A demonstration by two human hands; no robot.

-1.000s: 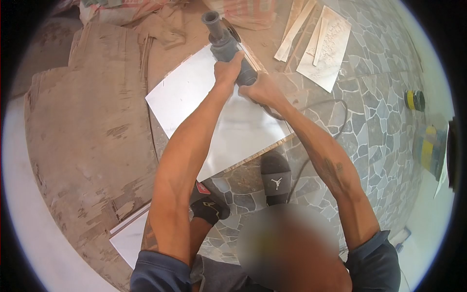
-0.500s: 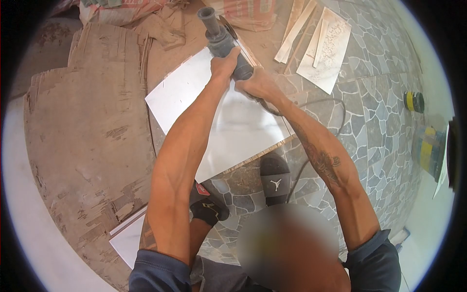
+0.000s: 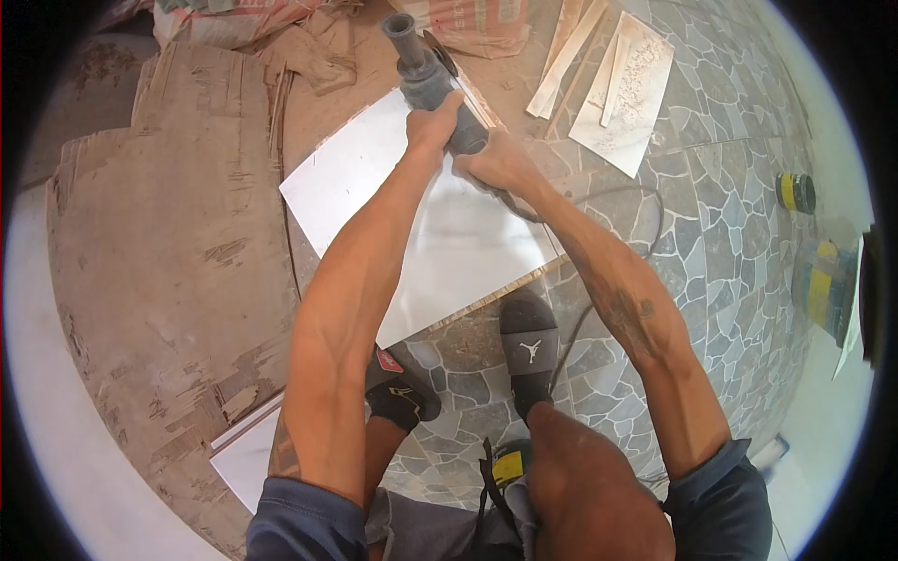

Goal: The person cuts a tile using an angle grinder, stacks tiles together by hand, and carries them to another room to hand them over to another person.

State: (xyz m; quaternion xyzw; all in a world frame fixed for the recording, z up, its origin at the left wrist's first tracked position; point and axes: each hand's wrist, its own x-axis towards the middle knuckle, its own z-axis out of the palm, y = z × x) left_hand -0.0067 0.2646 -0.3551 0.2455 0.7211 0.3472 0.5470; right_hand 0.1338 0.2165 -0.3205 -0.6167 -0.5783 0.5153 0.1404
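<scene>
A dark grey angle grinder [image 3: 427,82] lies over the far edge of a white tile [image 3: 477,252]. Its thin disc [image 3: 441,53] stands on edge along the tile's far right side; where it meets the tile is hard to make out. My left hand [image 3: 434,126] is wrapped round the grinder's body near its head. Farther back, my right hand [image 3: 498,161] grips the rear end, where the cord [image 3: 524,208] comes out. The grinder's side handle [image 3: 400,30] points away from me, with no hand on it.
To the left lies a worn plywood sheet [image 3: 178,252]. Cut strips [image 3: 568,61] and a dusty tile piece [image 3: 629,122] lie at the far right on the stone-patterned floor [image 3: 720,252]. Sacks [image 3: 468,23] are at the back. My feet in slides [image 3: 529,341] stand close to the tile's near edge.
The blurred round shape over my lap is gone, so my right knee and a green and yellow thing show. Hands and grinder have barely moved.
</scene>
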